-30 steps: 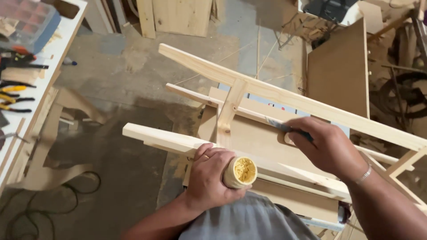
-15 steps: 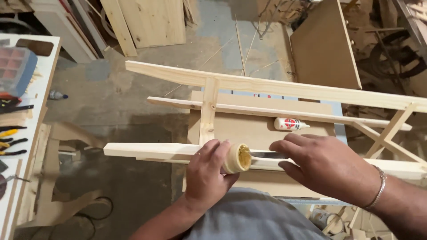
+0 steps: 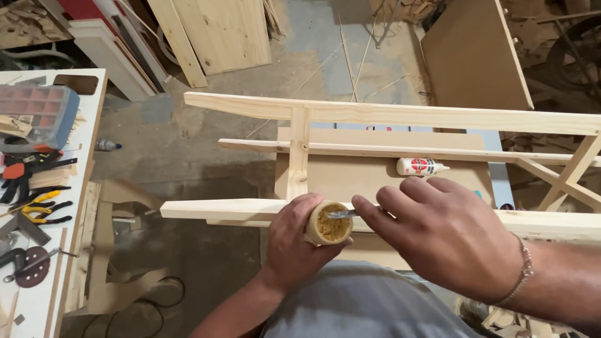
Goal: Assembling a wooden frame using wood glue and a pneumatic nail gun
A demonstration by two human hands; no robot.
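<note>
bare matt wood frame (image 3: 400,115), glossy plastic glue bottle (image 3: 421,166), metal blade (image 3: 342,214)

we see a small round open tub (image 3: 328,224) of yellowish filler, tilted toward us against the pale wooden rail (image 3: 225,209), a thin metal blade (image 3: 341,214) dipping into its mouth.

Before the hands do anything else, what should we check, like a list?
1. Left hand grips the tub of yellow filler: ok.
2. Tub open, filler showing: ok.
3. Right hand holds the metal blade, tip in the tub: ok.
4. Filler picked up on the blade: cannot tell.
5. Wooden frame steady on the board: cannot tell.
6. Glue bottle lying on the board, clear of both hands: ok.
</note>
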